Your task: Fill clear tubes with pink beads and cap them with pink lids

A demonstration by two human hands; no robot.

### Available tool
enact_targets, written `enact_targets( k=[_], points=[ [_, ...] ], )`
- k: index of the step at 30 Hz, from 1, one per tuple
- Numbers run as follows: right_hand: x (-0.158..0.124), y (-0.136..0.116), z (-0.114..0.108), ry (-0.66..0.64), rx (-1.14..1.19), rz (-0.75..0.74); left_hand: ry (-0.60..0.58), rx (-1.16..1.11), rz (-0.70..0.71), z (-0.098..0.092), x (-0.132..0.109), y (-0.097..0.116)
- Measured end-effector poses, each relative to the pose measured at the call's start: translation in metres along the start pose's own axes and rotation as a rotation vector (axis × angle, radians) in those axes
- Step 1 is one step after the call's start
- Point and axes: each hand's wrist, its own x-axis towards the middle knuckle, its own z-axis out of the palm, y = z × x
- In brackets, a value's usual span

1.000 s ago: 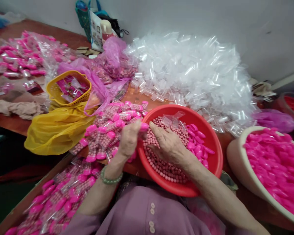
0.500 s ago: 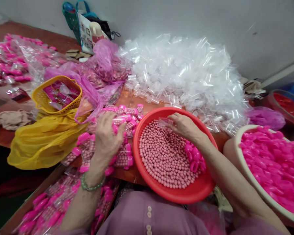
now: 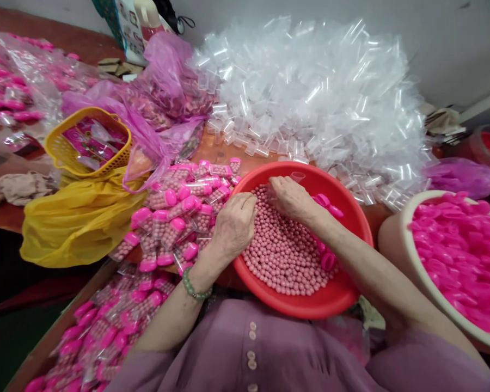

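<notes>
My right hand (image 3: 291, 197) is closed and reaches into a red basin (image 3: 347, 291) of pink beads (image 3: 286, 267). It holds a clear plastic container, mostly hidden under the hand; a clear rim (image 3: 298, 176) shows just beyond it. My left hand (image 3: 234, 223), with a green bead bracelet (image 3: 194, 286) at the wrist, is at the basin's left rim. Its fingers are pressed together, and whatever is in them is hidden. Several pink caps (image 3: 328, 259) lie at the right side of the basin. Left of the basin are piled bead-filled containers with pink caps (image 3: 173, 231).
A large heap of clear containers (image 3: 310, 92) is behind the basin. To the right stands a cream tub (image 3: 396, 228) of pink caps. On the left are a yellow basket (image 3: 53, 144), a yellow bag (image 3: 73, 228) and a pink bag (image 3: 169, 60). More filled containers (image 3: 102, 332) lie below.
My left hand has moved right, from over the filled containers to the basin's rim, and its fingers have closed. My right hand has shifted slightly left with the container. The view has tilted down.
</notes>
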Motion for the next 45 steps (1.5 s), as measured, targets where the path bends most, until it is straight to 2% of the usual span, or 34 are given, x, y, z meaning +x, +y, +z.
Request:
enact_targets(
  k=[3,5,8,12,17,19,25,29,31,33,37,39,45],
  points=[
    [-0.003,-0.001,0.004,-0.009,0.017,0.056,-0.02,0.003,-0.003,-0.001,0.001,0.001],
    [-0.005,-0.001,0.002,-0.035,0.003,0.033,-0.022,0.008,0.001,0.0,0.001,0.001],
    [-0.008,-0.006,-0.002,-0.093,-0.009,-0.043,-0.017,0.02,0.0,0.002,0.001,0.0],
    [-0.014,-0.025,-0.006,-0.243,-0.021,-0.187,-0.031,0.033,-0.012,0.002,0.001,-0.001],
    [-0.023,-0.039,-0.005,-0.338,0.094,-0.302,-0.057,0.037,-0.048,0.0,0.002,0.001],
    [-0.027,-0.034,-0.003,-0.326,0.242,-0.32,-0.067,0.042,-0.049,-0.001,0.002,0.001],
    [-0.038,-0.017,0.002,-0.307,0.92,-0.289,-0.059,0.039,-0.036,0.0,0.001,0.0],
    [-0.043,-0.014,-0.005,-0.275,1.177,-0.247,-0.074,-0.021,-0.061,-0.001,0.0,0.004],
    [-0.046,-0.012,-0.01,-0.26,1.265,-0.233,-0.103,-0.121,-0.103,-0.005,-0.001,0.008],
    [-0.05,-0.009,-0.016,-0.227,1.354,-0.22,-0.159,-0.32,-0.172,-0.011,-0.002,0.013],
    [-0.058,-0.004,-0.027,-0.136,1.541,-0.206,-0.37,-0.985,-0.256,-0.017,-0.003,0.024],
    [-0.062,-0.004,-0.031,-0.128,1.568,-0.217,-0.384,-1.189,-0.295,-0.016,-0.003,0.029],
    [-0.066,-0.002,-0.035,-0.119,1.502,-0.138,-0.325,-1.251,-0.47,-0.008,-0.003,0.035]
  ],
)
